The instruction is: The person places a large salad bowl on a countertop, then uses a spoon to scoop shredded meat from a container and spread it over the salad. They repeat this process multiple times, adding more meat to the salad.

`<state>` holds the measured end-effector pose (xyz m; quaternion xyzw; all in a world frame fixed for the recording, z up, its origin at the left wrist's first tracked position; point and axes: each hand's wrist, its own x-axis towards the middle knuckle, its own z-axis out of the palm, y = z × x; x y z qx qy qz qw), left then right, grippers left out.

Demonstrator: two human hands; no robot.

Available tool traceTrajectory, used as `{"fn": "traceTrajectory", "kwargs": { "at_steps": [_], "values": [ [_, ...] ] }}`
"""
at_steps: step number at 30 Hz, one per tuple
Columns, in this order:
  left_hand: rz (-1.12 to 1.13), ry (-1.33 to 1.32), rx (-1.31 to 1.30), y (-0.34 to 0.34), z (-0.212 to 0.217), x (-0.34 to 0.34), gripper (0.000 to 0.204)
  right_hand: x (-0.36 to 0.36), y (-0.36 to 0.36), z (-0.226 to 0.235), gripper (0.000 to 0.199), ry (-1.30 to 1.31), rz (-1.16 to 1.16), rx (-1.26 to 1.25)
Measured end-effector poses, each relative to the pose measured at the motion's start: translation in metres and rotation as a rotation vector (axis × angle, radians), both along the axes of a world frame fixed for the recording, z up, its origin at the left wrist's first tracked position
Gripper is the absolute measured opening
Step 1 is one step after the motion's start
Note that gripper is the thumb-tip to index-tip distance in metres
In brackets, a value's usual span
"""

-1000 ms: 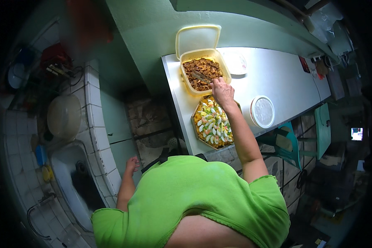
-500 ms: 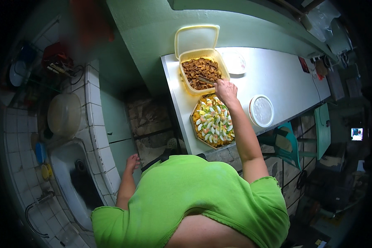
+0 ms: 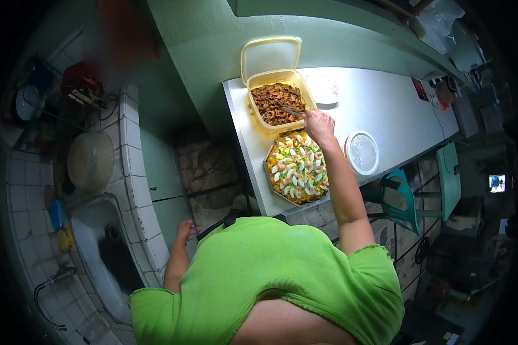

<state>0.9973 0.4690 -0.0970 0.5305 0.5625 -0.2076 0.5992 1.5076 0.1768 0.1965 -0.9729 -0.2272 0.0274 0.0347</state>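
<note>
My right hand (image 3: 320, 126) grips the handle of a metal utensil (image 3: 292, 111), whose far end rests in brown, curled pieces of food (image 3: 273, 98). That food fills a yellowish plastic container (image 3: 261, 124) with its lid (image 3: 271, 56) standing up at the back. Just below it lies an octagonal tray (image 3: 269, 173) of yellow noodles (image 3: 298, 167) topped with egg slices, shrimp-like pink bits and green pieces; my right forearm passes over its right edge. My left hand (image 3: 185, 231) hangs beside my body near the counter, holding nothing, its fingers loosely apart.
On the white table (image 3: 397, 109) are a white plate (image 3: 326, 89) and a round lidded tub (image 3: 361, 153). A green plastic chair (image 3: 406, 201) stands at the table's near side. To the left is a tiled counter with a sink (image 3: 101, 241) and a plastic tub (image 3: 90, 162).
My right hand has shifted slightly to the right, and the utensil with it, still in the brown food. The view has moved a little. My left hand stays low by my side.
</note>
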Motion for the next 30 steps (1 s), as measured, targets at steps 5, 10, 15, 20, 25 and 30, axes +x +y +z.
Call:
{"fn": "traceTrajectory", "kwargs": {
  "at_steps": [5, 10, 15, 20, 25, 30],
  "values": [
    [-0.004, -0.063, 0.018, 0.001, 0.001, 0.002, 0.036, 0.006, 0.007, -0.009, 0.018, -0.045, 0.061, -0.095],
    [0.028, -0.011, 0.005, -0.001, 0.01, 0.013, 0.036, 0.01, -0.001, 0.004, 0.017, -0.024, 0.059, -0.035],
    [-0.017, 0.012, 0.005, 0.001, 0.006, 0.009, 0.035, 0.007, -0.018, 0.019, 0.024, -0.032, 0.026, 0.019],
    [-0.046, 0.016, 0.002, 0.003, 0.0, 0.012, 0.034, 0.007, 0.007, 0.004, 0.028, 0.135, 0.041, -0.041],
    [-0.036, -0.039, 0.033, -0.002, 0.014, 0.032, 0.032, -0.006, 0.022, -0.01, 0.031, 0.009, 0.141, -0.011],
    [-0.018, -0.018, 0.03, -0.007, 0.024, 0.041, 0.032, -0.014, 0.001, 0.017, 0.026, 0.076, 0.02, 0.051]
  ]
}}
